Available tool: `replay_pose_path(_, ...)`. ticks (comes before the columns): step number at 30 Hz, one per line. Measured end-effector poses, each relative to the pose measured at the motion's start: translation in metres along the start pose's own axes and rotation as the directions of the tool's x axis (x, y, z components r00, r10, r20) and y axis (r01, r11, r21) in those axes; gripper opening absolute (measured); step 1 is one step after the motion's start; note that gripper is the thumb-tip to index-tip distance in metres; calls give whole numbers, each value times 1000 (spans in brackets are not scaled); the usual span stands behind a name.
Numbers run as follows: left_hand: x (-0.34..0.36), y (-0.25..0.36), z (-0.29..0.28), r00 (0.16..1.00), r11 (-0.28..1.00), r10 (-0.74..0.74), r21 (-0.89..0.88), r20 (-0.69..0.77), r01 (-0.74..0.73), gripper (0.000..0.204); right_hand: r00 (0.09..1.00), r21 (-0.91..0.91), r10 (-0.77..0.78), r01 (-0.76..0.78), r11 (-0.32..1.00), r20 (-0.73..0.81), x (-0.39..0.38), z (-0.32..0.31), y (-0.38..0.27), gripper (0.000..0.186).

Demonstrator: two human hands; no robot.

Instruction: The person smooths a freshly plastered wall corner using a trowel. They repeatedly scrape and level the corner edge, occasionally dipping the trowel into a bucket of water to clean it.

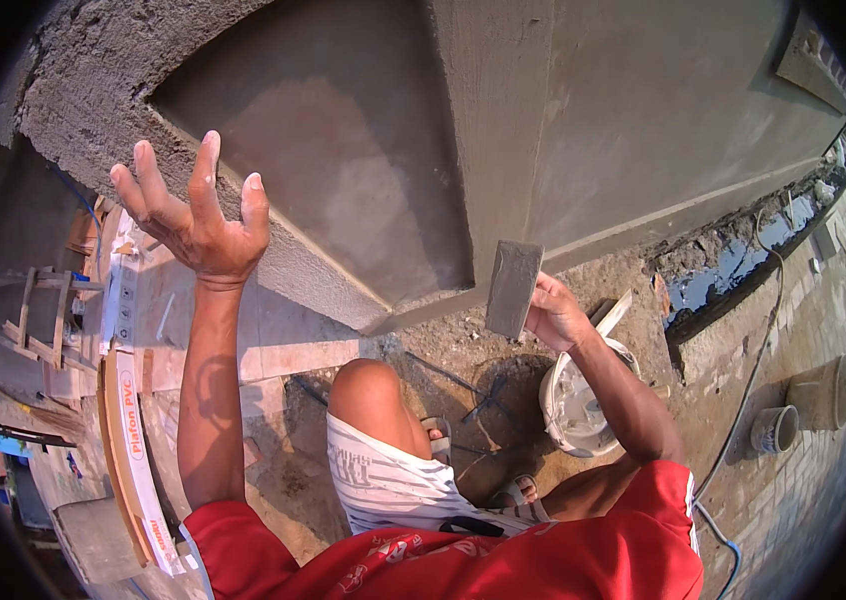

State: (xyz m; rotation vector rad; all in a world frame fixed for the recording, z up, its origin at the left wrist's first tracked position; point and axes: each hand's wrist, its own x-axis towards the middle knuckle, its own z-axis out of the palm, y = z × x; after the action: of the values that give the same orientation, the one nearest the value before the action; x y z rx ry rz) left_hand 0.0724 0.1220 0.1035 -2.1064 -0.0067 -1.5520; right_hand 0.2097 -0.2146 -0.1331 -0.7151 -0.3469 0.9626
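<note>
My left hand (205, 225) is raised with its fingers spread and holds nothing. It appears in front of the rough grey cement edge (93, 100) of a wall; whether it touches the wall I cannot tell. In my right hand (557, 316) is a rectangular plastering float (515, 288), its flat face smeared with grey cement. My fingers close behind the plate, which hides the handle. The float is by the lower corner of the smooth recessed panel (343, 170). Below my right forearm stands a white bucket (565, 408) of wet grey mix, with a light wooden stick (615, 312) at its rim.
A water-filled trench (733, 268) runs along the wall's foot at right, with a hose (758, 365) on the ground nearby. Two buckets, one small (775, 430) and one larger (823, 392), stand far right. A long white-and-orange package (131, 420) and a wooden frame (38, 315) lie left.
</note>
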Motion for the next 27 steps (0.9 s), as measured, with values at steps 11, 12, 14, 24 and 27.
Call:
replay_pose_path(11,-5,-2,10,998,998,-27,-59,-50,24,47,819,-942,-468,256,-217,331,5,-4,9,36)
replay_pose_path(12,-5,-1,11,998,998,-29,-65,-56,25,47,811,-901,-424,270,-338,402,6,-9,13,37)
replay_pose_path(14,-4,-2,10,999,998,-17,-64,-51,14,46,791,-776,-309,302,-554,529,10,-15,19,39)
replay_pose_path(24,-7,-4,11,998,999,-20,-34,-54,18,45,685,-624,-262,354,-696,680,63,-5,18,49)
replay_pose_path(27,-5,-4,10,999,1000,-18,-24,-46,17,45,695,-617,-288,280,-736,659,66,-11,23,50)
